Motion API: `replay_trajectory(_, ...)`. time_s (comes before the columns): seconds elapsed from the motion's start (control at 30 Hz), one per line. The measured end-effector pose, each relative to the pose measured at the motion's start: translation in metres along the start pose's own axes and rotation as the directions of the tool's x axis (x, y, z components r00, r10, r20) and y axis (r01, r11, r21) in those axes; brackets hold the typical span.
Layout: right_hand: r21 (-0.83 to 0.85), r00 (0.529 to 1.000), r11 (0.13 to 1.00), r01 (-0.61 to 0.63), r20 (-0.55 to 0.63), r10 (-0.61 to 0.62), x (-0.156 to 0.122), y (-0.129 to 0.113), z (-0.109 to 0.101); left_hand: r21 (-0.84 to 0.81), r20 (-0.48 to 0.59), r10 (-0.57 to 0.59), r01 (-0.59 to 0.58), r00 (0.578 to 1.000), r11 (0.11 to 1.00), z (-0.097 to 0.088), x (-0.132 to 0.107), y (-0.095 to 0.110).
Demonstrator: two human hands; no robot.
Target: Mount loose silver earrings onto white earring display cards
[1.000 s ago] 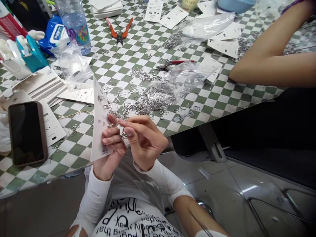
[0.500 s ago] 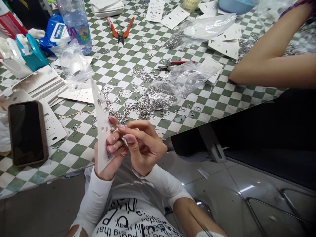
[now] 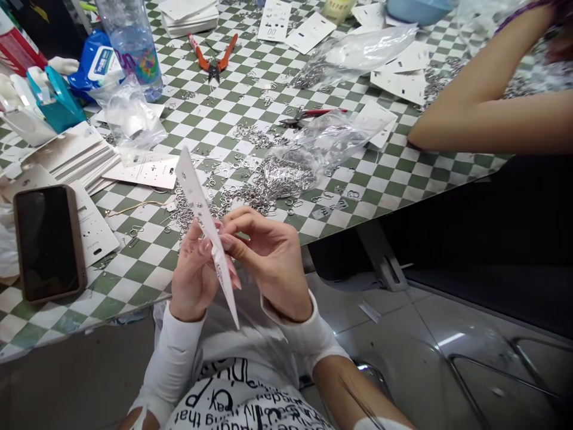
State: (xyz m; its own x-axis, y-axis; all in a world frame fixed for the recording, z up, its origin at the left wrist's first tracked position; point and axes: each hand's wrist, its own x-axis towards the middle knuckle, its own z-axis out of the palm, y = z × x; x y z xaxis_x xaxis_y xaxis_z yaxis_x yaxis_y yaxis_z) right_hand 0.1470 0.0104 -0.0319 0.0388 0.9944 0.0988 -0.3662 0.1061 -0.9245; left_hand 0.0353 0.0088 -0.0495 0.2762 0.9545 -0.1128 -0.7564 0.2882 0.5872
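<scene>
My left hand grips a white earring card, seen nearly edge-on, with small silvery pieces on its left face. Its thumb lies on that face, and fingertips show past the card's right side. On the right face, my right hand has thumb and forefinger pinched together against the card. Whatever is between those fingertips is too small to make out. Just beyond both hands, loose silver metal findings are heaped on the table, beside a clear plastic bag of similar pieces.
On the checkered tablecloth lie a phone, stacked cards, orange-handled pliers and red-handled pliers. A water bottle stands at the back left. Another person's arm rests on the right side.
The card has turned so its other face shows on the left, and its lower end has swung right. My left thumb now lies on that face; my right hand pinches at the opposite one.
</scene>
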Motion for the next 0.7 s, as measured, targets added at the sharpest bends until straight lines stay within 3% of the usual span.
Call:
replay_trajectory(0.1, -0.006, 0.990, 0.995, -0.100, 0.104, 0.100, 0.0027, -0.0049, -0.0071, 0.039, 0.030, 0.019, -0.020, 0.999, 0.999, 0.0002, 0.0004, -0.0015)
replay_trajectory(0.17, -0.045, 0.988, 0.995, -0.088, 0.123, 0.093, 0.0020, -0.0062, -0.0082, 0.031, 0.060, -0.011, 0.010, 0.998, 0.999, -0.0002, 0.0004, -0.0021)
replay_trajectory(0.3, -0.146, 0.990, 0.983, 0.114, 0.097, -0.100, -0.0025, -0.0040, -0.0044, -0.008, 0.072, -0.093, 0.094, 0.993, 0.996, -0.0004, -0.0010, -0.0015)
replay_trajectory(0.43, -0.235, 0.966, 0.938, 0.255, 0.111, -0.234, -0.0038, -0.0014, -0.0027, -0.062, 0.014, -0.139, 0.140, 0.990, 0.988, -0.0025, -0.0038, -0.0009)
replay_trajectory(0.53, -0.238, 0.974, 0.946, 0.220, 0.102, -0.201, -0.0027, -0.0010, -0.0037, -0.096, -0.022, -0.165, 0.162, 0.986, 0.982, -0.0060, -0.0042, -0.0018)
replay_trajectory(0.7, -0.114, 0.996, 0.991, 0.068, 0.063, -0.061, 0.0004, -0.0026, -0.0085, 0.032, -0.007, -0.061, 0.061, 0.998, 0.998, -0.0044, -0.0002, -0.0037)
